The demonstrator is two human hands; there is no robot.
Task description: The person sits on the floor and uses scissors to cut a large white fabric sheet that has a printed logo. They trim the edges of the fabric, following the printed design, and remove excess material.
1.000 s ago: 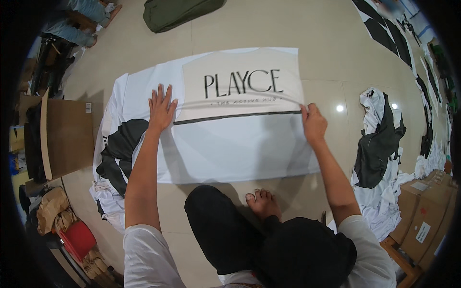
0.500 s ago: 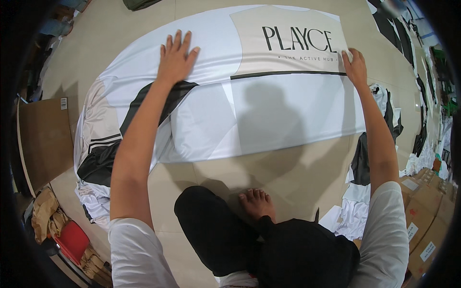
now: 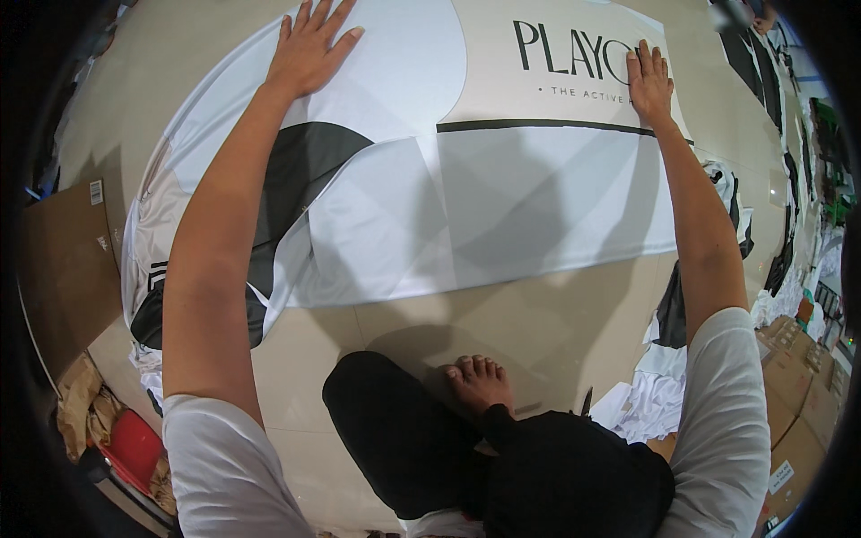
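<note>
A large piece of white fabric (image 3: 386,215) lies spread on the tiled floor. Its upper right carries a cream panel (image 3: 489,76) with dark lettering, edged below by a thin black strip. My left hand (image 3: 312,49) rests on the white cloth at the upper left, fingers spread. Flat on the lettered panel near its right side lies my right hand (image 3: 653,85), fingers stretched out and covering part of the print. A curved black panel (image 3: 300,170) shows beside my left forearm, and the cloth is bunched at the lower left.
Cardboard boxes (image 3: 794,394) are stacked at the lower right. Loose white cloth (image 3: 659,394) and black pieces lie along the right. On the left stand a brown cardboard sheet (image 3: 72,260) and a red object (image 3: 134,448) beside brown paper. My bare foot (image 3: 482,381) is below the fabric.
Both hands have shifted upward across the cloth, the left one also leftward. My right hand has moved from the panel's right edge onto its print. The fabric at the left lies smoother.
</note>
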